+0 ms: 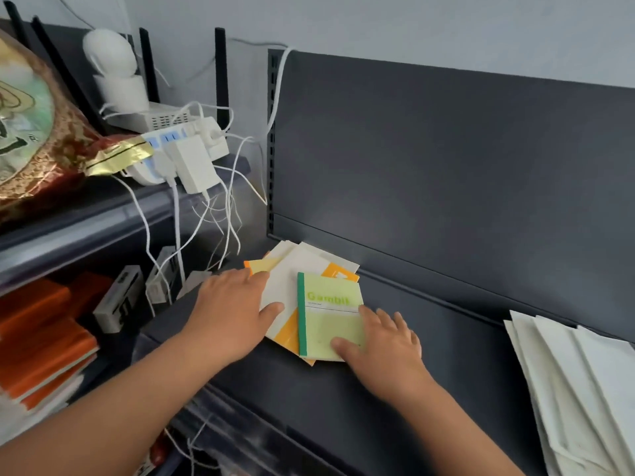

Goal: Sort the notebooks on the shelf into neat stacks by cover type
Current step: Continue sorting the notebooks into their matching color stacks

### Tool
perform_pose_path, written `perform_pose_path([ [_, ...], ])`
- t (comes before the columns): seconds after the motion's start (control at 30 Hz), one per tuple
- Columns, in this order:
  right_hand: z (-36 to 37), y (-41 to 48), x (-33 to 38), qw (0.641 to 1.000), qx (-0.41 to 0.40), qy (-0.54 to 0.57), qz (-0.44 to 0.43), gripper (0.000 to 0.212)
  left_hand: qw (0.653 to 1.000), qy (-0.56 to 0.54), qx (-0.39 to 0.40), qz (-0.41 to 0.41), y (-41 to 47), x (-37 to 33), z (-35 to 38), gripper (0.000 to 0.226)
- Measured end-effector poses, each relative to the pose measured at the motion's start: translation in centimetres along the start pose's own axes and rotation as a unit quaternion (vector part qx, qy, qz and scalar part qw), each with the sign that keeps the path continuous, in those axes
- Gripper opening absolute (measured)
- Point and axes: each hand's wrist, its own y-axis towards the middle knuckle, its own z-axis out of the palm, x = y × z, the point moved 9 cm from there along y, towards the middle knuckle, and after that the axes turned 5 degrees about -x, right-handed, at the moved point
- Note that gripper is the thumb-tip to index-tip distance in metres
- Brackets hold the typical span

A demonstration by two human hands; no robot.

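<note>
On the dark shelf, the notebook pile lies splayed by the back panel. Left hand rests flat on a cream cover; right hand, fingers spread, presses the green-spined notebook. Steady the pile; slide that notebook off squarely.

On the dark shelf, the left hand rests flat on a cream notebook. The right hand presses the green-spined Gambit notebook, which lies atop orange notebooks.
</note>
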Motion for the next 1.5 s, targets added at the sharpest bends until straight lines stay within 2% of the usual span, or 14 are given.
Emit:
perform_pose_path([
  [0.2, 0.8, 1.4, 1.4, 0.999, 0.001, 0.008, 0.038, 0.077, 0.997, 0.028, 0.076, 0.01, 3.2, 1.0, 3.1, 0.053],
  [0.37, 0.8, 2.8, 2.5, 0.994, -0.027, 0.03, 0.098, 0.074, 0.995, 0.002, 0.103, -0.006, 4.7, 2.2, 4.5, 0.064],
  [0.53, 0.5, 3.1, 4.2, 0.99, -0.05, 0.063, 0.119, 0.074, 0.992, -0.086, 0.063, 0.064, 5.6, 1.6, 3.8, 0.047],
  [0.67, 0.4, 2.8, 4.8, 0.985, -0.061, 0.091, 0.13, 0.081, 0.979, -0.171, 0.046, 0.099, 5.3, -0.1, 3.3, 0.048],
  [0.83, -0.1, 2.4, 4.2, 0.97, -0.089, 0.141, 0.177, 0.073, 0.992, -0.093, 0.067, 0.054, 5.7, 1.1, 4.4, 0.057],
  [0.93, -0.3, 2.1, 3.8, 0.962, -0.095, 0.164, 0.196, 0.064, 0.989, -0.095, 0.074, 0.085, 5.7, 0.5, 4.7, 0.052],
  [1.03, 0.0, 1.8, 3.4, 0.95, -0.098, 0.203, 0.217, 0.068, 0.984, -0.107, 0.08, 0.119, 5.2, -0.6, 4.7, 0.053],
  [1.1, 0.3, 1.6, 2.9, 0.923, -0.111, 0.284, 0.235, 0.067, 0.981, -0.114, 0.086, 0.129, 4.9, -0.9, 4.8, 0.054],
  [1.2, 1.1, 1.0, 1.9, 0.808, -0.141, 0.502, 0.274, 0.07, 0.977, -0.128, 0.091, 0.143, 4.8, -1.0, 5.2, 0.062],
  [1.27, 1.7, 0.7, 1.4, 0.738, -0.144, 0.586, 0.304, 0.082, 0.974, -0.136, 0.102, 0.149, 4.6, -1.2, 5.6, 0.066],
  [1.3, 1.9, 0.6, 1.2, 0.717, -0.14, 0.607, 0.313, 0.079, 0.973, -0.135, 0.107, 0.152, 4.5, -1.3, 5.7, 0.068],
  [1.33, 2.0, 0.6, 1.2, 0.708, -0.134, 0.617, 0.315, 0.069, 0.973, -0.133, 0.112, 0.154, 4.4, -1.5, 5.7, 0.07],
  [1.4, 2.0, 0.7, 1.1, 0.721, -0.122, 0.607, 0.311, 0.041, 0.972, -0.136, 0.116, 0.156, 4.3, -1.7, 5.6, 0.071],
  [1.5, 1.8, 0.8, 0.8, 0.738, -0.141, 0.587, 0.302, 0.03, 0.969, -0.151, 0.113, 0.16, 4.2, -1.8, 5.3, 0.072],
])
